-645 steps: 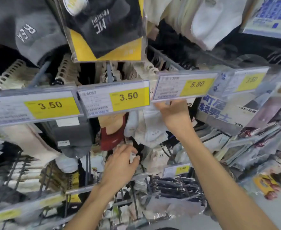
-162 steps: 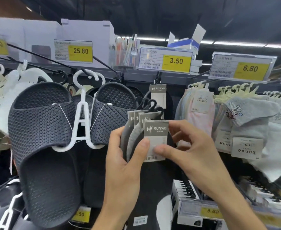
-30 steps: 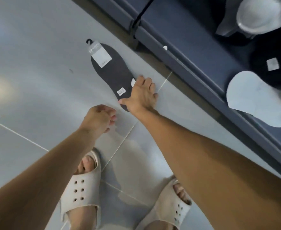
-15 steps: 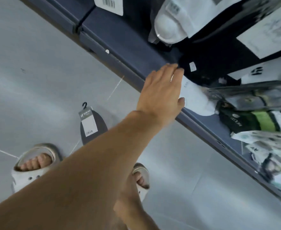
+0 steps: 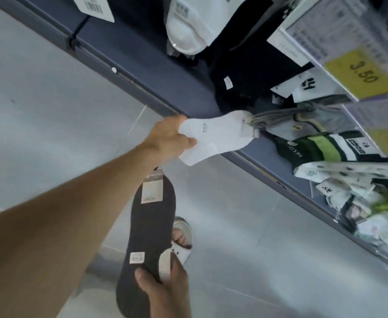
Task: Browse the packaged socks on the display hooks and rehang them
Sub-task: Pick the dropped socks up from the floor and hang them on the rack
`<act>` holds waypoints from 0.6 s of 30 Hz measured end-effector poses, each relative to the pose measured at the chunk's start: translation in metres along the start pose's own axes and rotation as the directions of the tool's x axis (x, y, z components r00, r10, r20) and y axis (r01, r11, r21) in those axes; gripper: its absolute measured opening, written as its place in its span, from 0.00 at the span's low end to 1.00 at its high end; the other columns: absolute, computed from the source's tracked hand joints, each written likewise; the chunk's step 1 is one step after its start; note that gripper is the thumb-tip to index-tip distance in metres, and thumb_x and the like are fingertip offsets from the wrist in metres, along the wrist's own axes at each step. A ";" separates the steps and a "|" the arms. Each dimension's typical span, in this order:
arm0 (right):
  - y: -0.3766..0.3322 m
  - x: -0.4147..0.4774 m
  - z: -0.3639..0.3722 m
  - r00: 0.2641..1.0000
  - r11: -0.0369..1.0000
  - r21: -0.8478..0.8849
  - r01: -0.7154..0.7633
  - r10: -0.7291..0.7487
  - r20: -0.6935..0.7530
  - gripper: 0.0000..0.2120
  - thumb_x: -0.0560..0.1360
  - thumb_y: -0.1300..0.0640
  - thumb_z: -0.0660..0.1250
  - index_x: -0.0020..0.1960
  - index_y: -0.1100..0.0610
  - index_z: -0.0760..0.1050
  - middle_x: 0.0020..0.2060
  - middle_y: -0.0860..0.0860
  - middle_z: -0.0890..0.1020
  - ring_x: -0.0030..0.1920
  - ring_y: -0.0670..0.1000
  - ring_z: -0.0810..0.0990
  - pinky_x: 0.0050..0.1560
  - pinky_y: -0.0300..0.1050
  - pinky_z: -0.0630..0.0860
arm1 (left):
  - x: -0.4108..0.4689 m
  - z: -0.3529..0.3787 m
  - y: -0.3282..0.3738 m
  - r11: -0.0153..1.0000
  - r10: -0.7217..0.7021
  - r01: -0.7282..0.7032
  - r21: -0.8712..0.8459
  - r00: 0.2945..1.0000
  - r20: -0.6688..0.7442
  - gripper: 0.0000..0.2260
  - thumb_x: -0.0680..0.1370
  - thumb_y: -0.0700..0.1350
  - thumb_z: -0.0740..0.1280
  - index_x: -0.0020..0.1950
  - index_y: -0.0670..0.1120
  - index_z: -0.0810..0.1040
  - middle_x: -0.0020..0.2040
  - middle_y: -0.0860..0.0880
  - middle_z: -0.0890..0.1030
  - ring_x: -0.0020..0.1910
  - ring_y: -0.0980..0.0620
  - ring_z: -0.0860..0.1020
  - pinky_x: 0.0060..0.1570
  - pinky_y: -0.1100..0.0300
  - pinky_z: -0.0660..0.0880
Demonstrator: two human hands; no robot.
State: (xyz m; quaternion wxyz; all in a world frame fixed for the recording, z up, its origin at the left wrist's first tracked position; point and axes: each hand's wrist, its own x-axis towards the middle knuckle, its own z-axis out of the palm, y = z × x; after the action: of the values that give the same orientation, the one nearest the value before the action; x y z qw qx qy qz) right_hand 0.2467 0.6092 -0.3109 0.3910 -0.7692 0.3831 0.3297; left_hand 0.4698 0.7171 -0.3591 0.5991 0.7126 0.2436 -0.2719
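I am looking down at the foot of the sock display. My left hand (image 5: 170, 139) reaches out from the left and grips the toe end of a white sock pair (image 5: 213, 136) that hangs low on the rack. My right hand (image 5: 165, 292), at the bottom of the view, holds a dark flat sock pack (image 5: 150, 228) by its lower end, thumb on its front. The pack has a paper header card and small black hook at its top, partly hidden behind my left forearm.
The rack's dark blue base rail (image 5: 128, 65) runs diagonally across the grey tiled floor (image 5: 245, 237). Above it hang white socks (image 5: 186, 26), black socks (image 5: 245, 72), a green-striped pair (image 5: 321, 148) and several packets. A yellow 3.50 price tag (image 5: 362, 72) is at the upper right. My sandalled foot (image 5: 182, 237) is below.
My left hand, open near the rack half a second ago, now grips the white sock. The dark pack, lying on the floor before, is now lifted in my right hand.
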 end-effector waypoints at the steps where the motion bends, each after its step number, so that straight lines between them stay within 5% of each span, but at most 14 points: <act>1: -0.007 -0.009 -0.008 0.997 0.997 0.053 -0.050 0.047 0.054 0.24 0.56 0.58 0.83 0.51 0.55 0.82 0.42 0.50 0.86 0.43 0.48 0.83 0.46 0.44 0.79 | -0.019 -0.015 -0.008 0.994 -0.043 0.046 -0.098 0.999 0.029 0.13 0.77 0.38 0.70 0.61 0.44 0.77 0.59 0.45 0.81 0.57 0.44 0.79 0.48 0.55 0.78; 5: -0.022 -0.057 -0.048 0.987 0.967 0.245 -0.075 0.036 0.158 0.30 0.56 0.56 0.78 0.58 0.52 0.80 0.47 0.45 0.87 0.47 0.40 0.84 0.42 0.29 0.78 | -0.116 -0.085 -0.032 0.897 -0.178 0.170 -0.409 0.984 0.018 0.10 0.76 0.31 0.67 0.55 0.40 0.78 0.49 0.45 0.83 0.46 0.49 0.82 0.31 0.63 0.79; 7: -0.041 -0.086 -0.054 0.986 0.950 0.308 -0.050 -0.002 0.166 0.26 0.60 0.60 0.79 0.58 0.51 0.81 0.48 0.44 0.87 0.51 0.43 0.84 0.50 0.36 0.80 | -0.167 -0.114 -0.030 0.866 -0.208 0.168 -0.471 0.978 -0.035 0.10 0.75 0.30 0.68 0.52 0.42 0.77 0.43 0.47 0.82 0.36 0.54 0.82 0.26 0.65 0.76; 11: -0.086 -0.141 -0.061 0.983 0.847 0.528 -0.061 -0.039 0.177 0.27 0.61 0.58 0.77 0.61 0.52 0.81 0.57 0.53 0.84 0.61 0.57 0.81 0.68 0.60 0.71 | -0.259 -0.161 -0.009 0.841 -0.268 0.206 -0.500 0.962 -0.055 0.13 0.66 0.34 0.73 0.48 0.44 0.77 0.42 0.45 0.81 0.38 0.48 0.79 0.39 0.54 0.76; 15: -0.129 -0.204 -0.089 0.953 0.856 0.512 -0.072 -0.093 0.290 0.36 0.53 0.51 0.83 0.62 0.46 0.80 0.60 0.48 0.83 0.64 0.53 0.79 0.71 0.57 0.68 | -0.338 -0.186 0.039 0.812 -0.319 0.258 -0.523 0.947 -0.028 0.15 0.62 0.35 0.70 0.47 0.44 0.78 0.45 0.41 0.82 0.39 0.48 0.81 0.35 0.55 0.78; 18: -0.164 -0.251 -0.121 0.892 0.907 0.420 0.034 -0.217 0.396 0.38 0.56 0.49 0.83 0.65 0.42 0.77 0.63 0.45 0.81 0.68 0.50 0.75 0.72 0.56 0.65 | -0.394 -0.199 0.089 0.820 -0.273 0.218 -0.529 0.961 -0.028 0.19 0.61 0.34 0.69 0.51 0.44 0.79 0.51 0.36 0.82 0.46 0.43 0.82 0.42 0.52 0.77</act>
State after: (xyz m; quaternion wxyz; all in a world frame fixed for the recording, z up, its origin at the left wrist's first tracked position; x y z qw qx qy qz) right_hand 0.2878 0.6550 0.0064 0.6367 -0.6030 0.2943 0.3801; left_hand 0.2601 0.8901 -0.0007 0.7160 0.4992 0.4283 -0.2338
